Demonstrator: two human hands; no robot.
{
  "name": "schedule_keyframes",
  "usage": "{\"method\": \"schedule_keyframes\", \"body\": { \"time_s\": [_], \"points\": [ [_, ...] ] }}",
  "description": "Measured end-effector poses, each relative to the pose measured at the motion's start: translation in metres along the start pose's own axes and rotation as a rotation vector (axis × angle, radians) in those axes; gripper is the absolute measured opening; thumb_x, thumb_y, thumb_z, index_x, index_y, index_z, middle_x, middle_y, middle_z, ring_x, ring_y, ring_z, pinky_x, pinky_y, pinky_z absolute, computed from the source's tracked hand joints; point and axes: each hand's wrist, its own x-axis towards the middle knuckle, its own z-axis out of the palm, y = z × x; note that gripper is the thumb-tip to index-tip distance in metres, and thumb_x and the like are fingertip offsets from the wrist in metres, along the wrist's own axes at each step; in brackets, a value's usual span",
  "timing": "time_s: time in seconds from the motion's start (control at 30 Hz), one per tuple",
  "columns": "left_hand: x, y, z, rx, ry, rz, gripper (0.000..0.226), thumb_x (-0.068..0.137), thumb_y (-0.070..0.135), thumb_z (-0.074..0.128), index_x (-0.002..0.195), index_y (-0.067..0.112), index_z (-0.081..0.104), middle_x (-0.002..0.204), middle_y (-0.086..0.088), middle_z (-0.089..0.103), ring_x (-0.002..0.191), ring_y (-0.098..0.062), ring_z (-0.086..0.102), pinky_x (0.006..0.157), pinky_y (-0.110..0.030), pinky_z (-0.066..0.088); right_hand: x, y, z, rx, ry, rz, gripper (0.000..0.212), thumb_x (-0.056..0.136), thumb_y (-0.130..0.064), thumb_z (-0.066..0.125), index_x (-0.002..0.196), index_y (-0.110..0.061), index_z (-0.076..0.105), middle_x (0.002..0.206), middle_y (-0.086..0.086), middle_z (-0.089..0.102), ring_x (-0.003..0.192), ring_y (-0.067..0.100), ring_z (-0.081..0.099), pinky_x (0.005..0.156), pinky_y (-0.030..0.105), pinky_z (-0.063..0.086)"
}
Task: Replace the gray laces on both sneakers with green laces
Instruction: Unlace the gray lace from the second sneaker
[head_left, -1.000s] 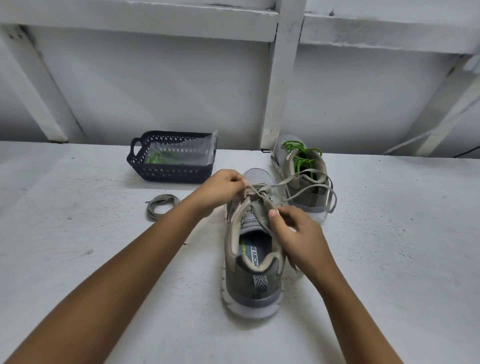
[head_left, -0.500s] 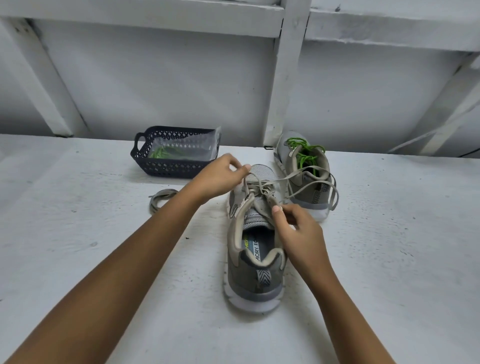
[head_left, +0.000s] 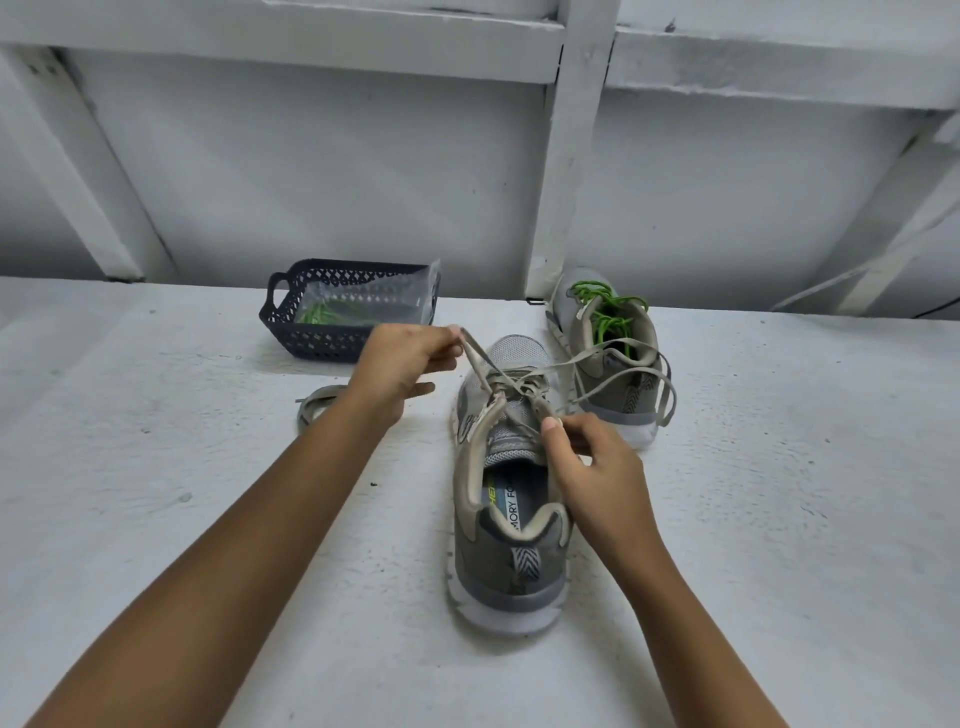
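One basket beside loose lace.

We found bare table open from 6 to 9 o'clock and at 3. A basket blocked 11, a loose lace lay at 10, and a second sneaker with trailing laces crowded 1 o'clock.

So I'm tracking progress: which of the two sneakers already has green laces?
The far sneaker, by the white post, is laced green. The near sneaker still has its gray lace, pinched by both the left hand and right hand.
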Motion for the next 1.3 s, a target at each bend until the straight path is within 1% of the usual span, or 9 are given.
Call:
{"method": "schedule_keyframes", "body": {
  "time_s": [0.13, 0.3, 0.57, 0.67, 0.77, 0.9, 1.1, 1.2, 1.3],
  "points": [
    [-0.014, -0.014, 0.008, 0.271, -0.118, 0.039, 0.036, 0.084, 0.042, 0.064, 0.081, 0.007, 0.073, 0.075, -0.001, 0.072, 0.067, -0.007, 0.059, 0.066, -0.025, 0.043, 0.000, 0.000, 0.000, 0.004, 0.004, -0.001, 0.017, 0.089, -0.036, 0.054, 0.088, -0.022, 0.064, 0.090, -0.009, 0.064, 0.089, 0.005, 0.058, 0.076, 0.024, 0.044],
    [-0.019, -0.026, 0.016, 0.219, -0.093, 0.180, 0.011, 0.082, 0.020, 0.071, 0.082, 0.010, 0.075, 0.048, 0.012, 0.061, 0.045, 0.008, 0.050, 0.048, -0.007, 0.036, 0.000, -0.001, -0.001, 0.008, 0.001, 0.001, 0.017, 0.089, -0.035, 0.056, 0.089, -0.021, 0.065, 0.090, -0.009, 0.064, 0.089, 0.005, 0.058, 0.077, 0.023, 0.044],
    [-0.012, -0.014, -0.007, -0.179, 0.190, 0.088, 0.017, 0.088, 0.031, 0.063, 0.079, 0.020, 0.071, 0.076, 0.007, 0.069, 0.079, -0.009, 0.060, 0.069, -0.030, 0.044, 0.000, -0.002, -0.003, 0.033, -0.007, 0.030, 0.016, 0.088, -0.035, 0.056, 0.088, -0.023, 0.066, 0.090, -0.011, 0.066, 0.088, 0.000, 0.058, 0.073, 0.016, 0.042],
    [-0.025, -0.025, 0.006, 0.033, 0.025, 0.050, 0.023, 0.086, 0.040, 0.062, 0.077, 0.019, 0.069, 0.081, 0.005, 0.069, 0.077, -0.008, 0.059, 0.071, -0.028, 0.045, 0.000, -0.004, -0.004, 0.028, -0.019, 0.039, 0.017, 0.088, -0.036, 0.056, 0.089, -0.023, 0.067, 0.091, -0.011, 0.066, 0.089, 0.001, 0.058, 0.075, 0.018, 0.043],
    [-0.034, -0.032, 0.019, 0.083, -0.100, 0.057, 0.016, 0.084, 0.028, 0.067, 0.077, 0.016, 0.073, 0.063, 0.010, 0.068, 0.057, 0.004, 0.058, 0.056, -0.012, 0.044, 0.001, -0.005, -0.005, 0.031, -0.018, 0.043, 0.016, 0.088, -0.034, 0.057, 0.088, -0.022, 0.067, 0.089, -0.010, 0.066, 0.089, 0.002, 0.059, 0.075, 0.018, 0.043],
    [-0.031, -0.027, 0.019, -0.006, 0.004, 0.129, 0.006, 0.086, 0.012, 0.066, 0.084, 0.012, 0.071, 0.050, 0.016, 0.063, 0.049, 0.010, 0.055, 0.050, -0.004, 0.039, 0.000, -0.007, -0.006, 0.037, -0.028, 0.053, 0.013, 0.089, -0.034, 0.057, 0.086, -0.025, 0.066, 0.089, -0.011, 0.066, 0.088, -0.002, 0.058, 0.072, 0.014, 0.042],
    [-0.008, -0.020, -0.001, -0.230, 0.354, 0.122, 0.013, 0.086, 0.021, 0.066, 0.093, 0.010, 0.071, 0.074, 0.003, 0.065, 0.069, -0.005, 0.056, 0.060, -0.018, 0.043, 0.000, -0.007, -0.009, 0.053, -0.047, 0.068, 0.016, 0.089, -0.034, 0.057, 0.088, -0.022, 0.067, 0.088, -0.010, 0.066, 0.085, -0.004, 0.058, 0.069, 0.012, 0.040],
    [-0.012, -0.030, 0.004, -0.064, 0.234, 0.096, 0.017, 0.087, 0.031, 0.064, 0.080, 0.016, 0.069, 0.074, 0.006, 0.066, 0.068, -0.005, 0.057, 0.063, -0.022, 0.045, 0.000, -0.007, -0.008, 0.051, -0.046, 0.070, 0.016, 0.089, -0.035, 0.057, 0.089, -0.022, 0.067, 0.089, -0.011, 0.067, 0.086, -0.004, 0.058, 0.069, 0.012, 0.040],
    [-0.023, -0.041, 0.017, 0.045, -0.002, 0.075, 0.016, 0.086, 0.027, 0.067, 0.075, 0.016, 0.071, 0.055, 0.014, 0.065, 0.054, 0.008, 0.057, 0.052, -0.008, 0.043, 0.000, -0.008, -0.007, 0.046, -0.037, 0.067, 0.016, 0.089, -0.034, 0.057, 0.089, -0.022, 0.067, 0.089, -0.011, 0.066, 0.086, -0.003, 0.058, 0.069, 0.012, 0.040]
  ]
}}
